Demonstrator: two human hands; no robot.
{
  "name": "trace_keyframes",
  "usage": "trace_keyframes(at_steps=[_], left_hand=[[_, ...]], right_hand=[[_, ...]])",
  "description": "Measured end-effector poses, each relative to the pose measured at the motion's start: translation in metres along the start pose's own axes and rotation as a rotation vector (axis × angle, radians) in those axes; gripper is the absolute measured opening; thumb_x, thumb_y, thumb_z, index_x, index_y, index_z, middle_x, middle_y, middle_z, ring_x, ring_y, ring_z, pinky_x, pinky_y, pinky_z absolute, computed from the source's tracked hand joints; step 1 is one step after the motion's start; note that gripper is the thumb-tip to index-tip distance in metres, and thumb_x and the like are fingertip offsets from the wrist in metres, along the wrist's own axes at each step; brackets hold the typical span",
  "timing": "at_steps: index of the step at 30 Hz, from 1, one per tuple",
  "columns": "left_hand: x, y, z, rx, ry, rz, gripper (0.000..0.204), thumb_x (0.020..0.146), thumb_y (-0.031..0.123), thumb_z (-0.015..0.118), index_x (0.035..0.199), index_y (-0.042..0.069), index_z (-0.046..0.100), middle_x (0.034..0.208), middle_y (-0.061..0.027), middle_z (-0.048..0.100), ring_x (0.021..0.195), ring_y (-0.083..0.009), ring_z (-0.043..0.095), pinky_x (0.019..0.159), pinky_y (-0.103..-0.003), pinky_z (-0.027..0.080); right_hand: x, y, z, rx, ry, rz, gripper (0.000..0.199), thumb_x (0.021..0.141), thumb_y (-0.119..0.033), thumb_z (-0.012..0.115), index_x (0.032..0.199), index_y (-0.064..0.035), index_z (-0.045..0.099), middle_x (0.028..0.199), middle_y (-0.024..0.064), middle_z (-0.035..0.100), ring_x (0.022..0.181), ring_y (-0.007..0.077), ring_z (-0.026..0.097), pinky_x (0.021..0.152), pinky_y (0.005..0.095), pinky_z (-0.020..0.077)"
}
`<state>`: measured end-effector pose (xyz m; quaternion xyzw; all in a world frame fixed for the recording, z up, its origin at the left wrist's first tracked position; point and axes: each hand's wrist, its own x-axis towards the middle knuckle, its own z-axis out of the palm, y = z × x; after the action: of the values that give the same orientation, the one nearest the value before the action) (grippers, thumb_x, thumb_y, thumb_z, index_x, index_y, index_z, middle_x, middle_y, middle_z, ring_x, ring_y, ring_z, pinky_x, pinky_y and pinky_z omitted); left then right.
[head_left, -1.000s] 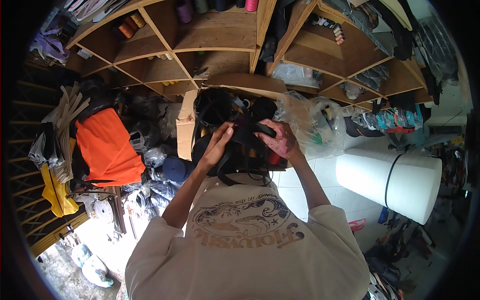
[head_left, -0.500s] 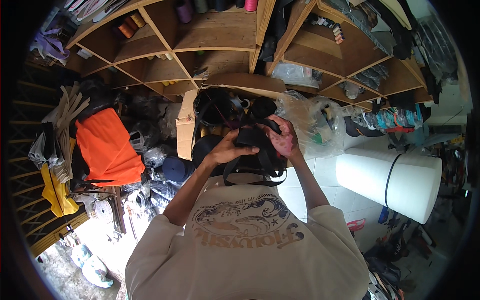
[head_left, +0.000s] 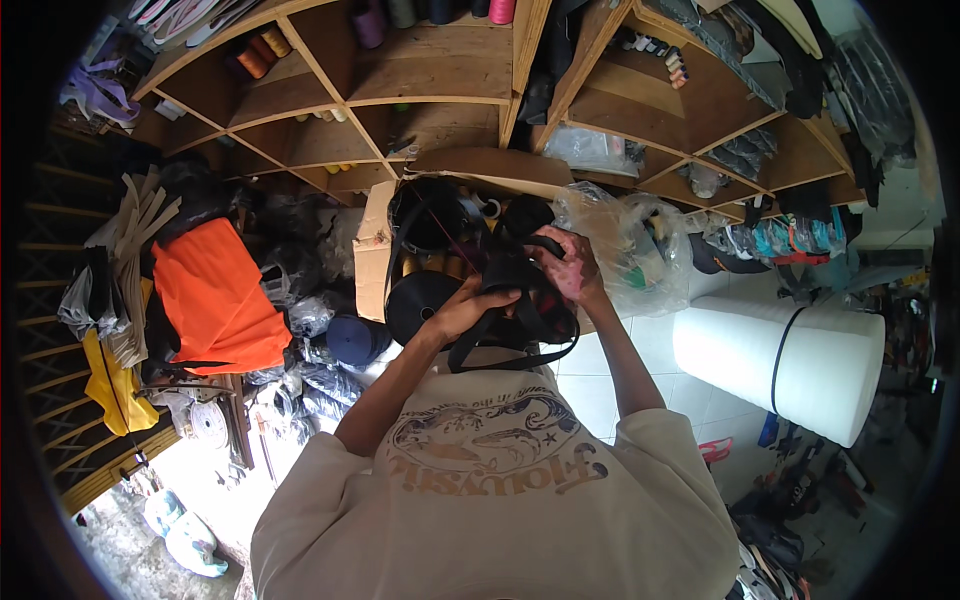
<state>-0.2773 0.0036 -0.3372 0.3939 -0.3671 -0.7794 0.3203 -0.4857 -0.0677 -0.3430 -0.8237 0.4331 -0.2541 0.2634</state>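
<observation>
While both hands are gripping it, a black webbing strap [head_left: 507, 272] is bunching above the near side of an open cardboard box [head_left: 372, 245], a loose loop hanging toward the person's pale shirt [head_left: 500, 530]. The left hand [head_left: 463, 308] is clamping it between thumb and fingers; the right hand [head_left: 568, 266] is curling round another part, fingertips partly hidden. The step seemingly is gathering or untangling; the next move is probably calling for a steady left pinch while freeing the loop. A black roll [head_left: 412, 310] is sitting at the box's near left corner.
</observation>
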Motion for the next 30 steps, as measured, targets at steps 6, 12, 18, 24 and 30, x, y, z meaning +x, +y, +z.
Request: trace_keyframes(at_steps=[6, 12, 18, 24, 30], left_hand=[[-0.001, -0.005, -0.006, -0.027, 0.129, -0.036, 0.028, 0.087, 0.031, 0.066, 0.095, 0.005, 0.061, 0.076, 0.0004, 0.054, 0.073, -0.0093, 0.049, 0.072, -0.027, 0.04], [0.003, -0.013, -0.015, -0.115, 0.157, -0.114, 0.029, 0.087, 0.036, 0.066, 0.088, 0.008, 0.06, 0.072, 0.002, 0.05, 0.072, -0.0085, 0.045, 0.07, -0.025, 0.037], [0.002, -0.008, -0.013, -0.138, 0.2, -0.101, 0.029, 0.087, 0.038, 0.065, 0.083, 0.009, 0.058, 0.07, 0.0024, 0.049, 0.069, -0.0084, 0.042, 0.068, -0.024, 0.034], [0.003, -0.007, -0.014, -0.215, 0.19, -0.11, 0.027, 0.09, 0.034, 0.064, 0.1, 0.01, 0.054, 0.073, 0.0021, 0.047, 0.07, -0.0086, 0.046, 0.07, -0.026, 0.043], [0.003, -0.021, -0.023, -0.064, 0.202, -0.02, 0.048, 0.088, 0.031, 0.069, 0.122, 0.003, 0.05, 0.108, -0.0073, 0.059, 0.101, -0.0152, 0.057, 0.091, -0.03, 0.046]], right_hand=[[0.006, 0.0, 0.008, 0.094, 0.012, 0.19, 0.008, 0.081, -0.017, 0.065, 0.085, -0.0097, 0.064, 0.091, 0.0052, 0.062, 0.084, 0.0239, 0.062, 0.073, 0.0358, 0.0481], [-0.001, 0.029, 0.052, -0.126, 0.326, 0.082, 0.034, 0.073, -0.015, 0.075, 0.102, -0.0098, 0.058, 0.096, 0.0093, 0.064, 0.086, 0.0281, 0.062, 0.075, 0.0386, 0.0478], [-0.007, 0.037, 0.072, -0.154, 0.301, 0.176, 0.037, 0.075, -0.02, 0.074, 0.106, -0.0099, 0.057, 0.101, 0.0097, 0.063, 0.094, 0.0286, 0.06, 0.082, 0.0385, 0.0454], [0.006, 0.017, 0.06, -0.047, 0.157, 0.376, 0.031, 0.078, -0.026, 0.071, 0.101, -0.0095, 0.057, 0.102, 0.01, 0.063, 0.1, 0.0309, 0.058, 0.086, 0.0401, 0.043], [0.013, 0.001, 0.049, 0.083, 0.234, 0.444, 0.024, 0.076, -0.02, 0.072, 0.089, -0.007, 0.057, 0.085, 0.0138, 0.062, 0.081, 0.0352, 0.059, 0.073, 0.0412, 0.0459]])
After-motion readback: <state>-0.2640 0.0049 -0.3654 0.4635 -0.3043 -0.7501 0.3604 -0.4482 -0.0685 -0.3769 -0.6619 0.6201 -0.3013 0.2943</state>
